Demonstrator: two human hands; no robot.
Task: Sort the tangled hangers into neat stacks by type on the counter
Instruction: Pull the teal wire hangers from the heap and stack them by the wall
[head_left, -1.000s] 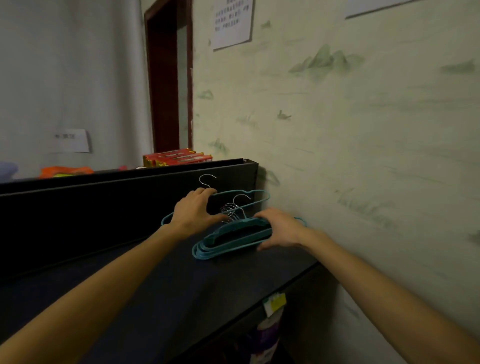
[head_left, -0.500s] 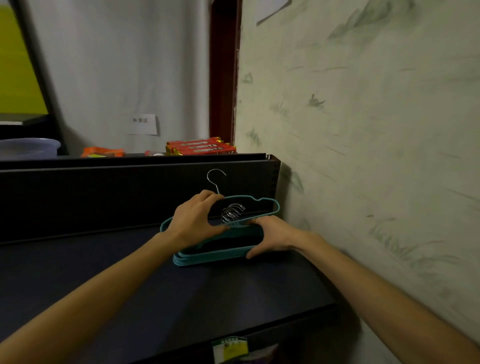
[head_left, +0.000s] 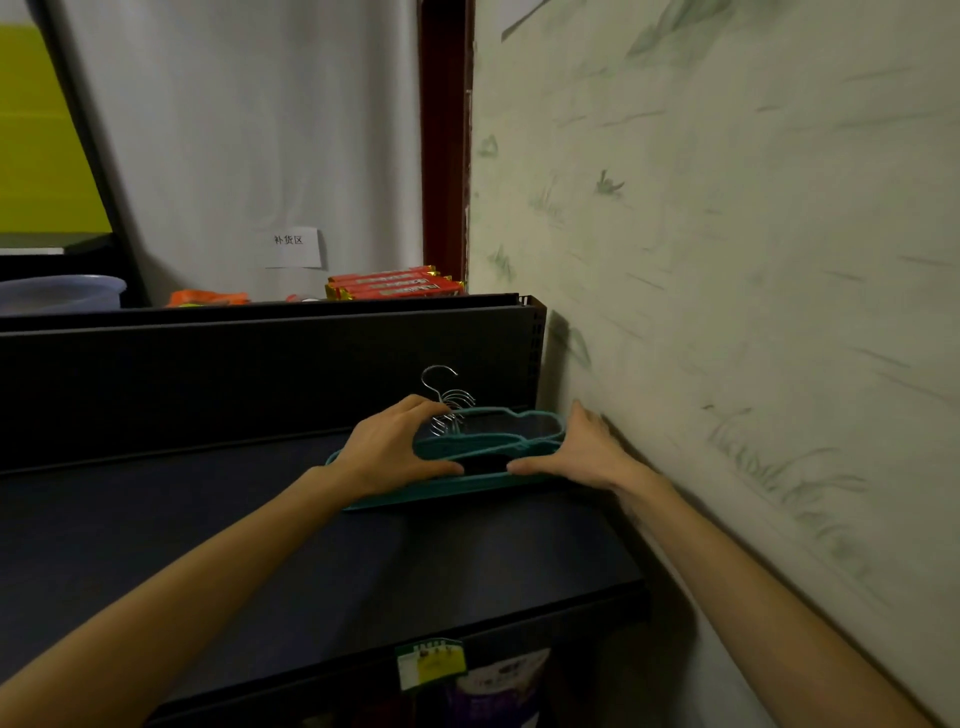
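Note:
A stack of teal hangers (head_left: 457, 491) lies on the dark counter (head_left: 311, 561) in the far right corner, against the wall. Their metal hooks (head_left: 447, 395) bunch together and stick up at the back. My left hand (head_left: 395, 447) rests on the stack's left half, fingers spread over the top hanger, thumb along the front. My right hand (head_left: 576, 452) presses on the right end of the stack, thumb pointing left toward the other thumb. The two thumbs almost meet over the stack's middle.
A black back panel (head_left: 260, 374) rises behind the counter. Above it lie red packets (head_left: 395, 283), an orange packet (head_left: 208, 299) and a pale tub (head_left: 57, 293). The patterned wall (head_left: 727, 260) runs close along the right. A price tag (head_left: 431, 662) hangs below the counter's front edge.
The stack has been swung square to the back panel and pushed toward the wall corner. Both hands stayed on it and spread wider apart. My head turned left.

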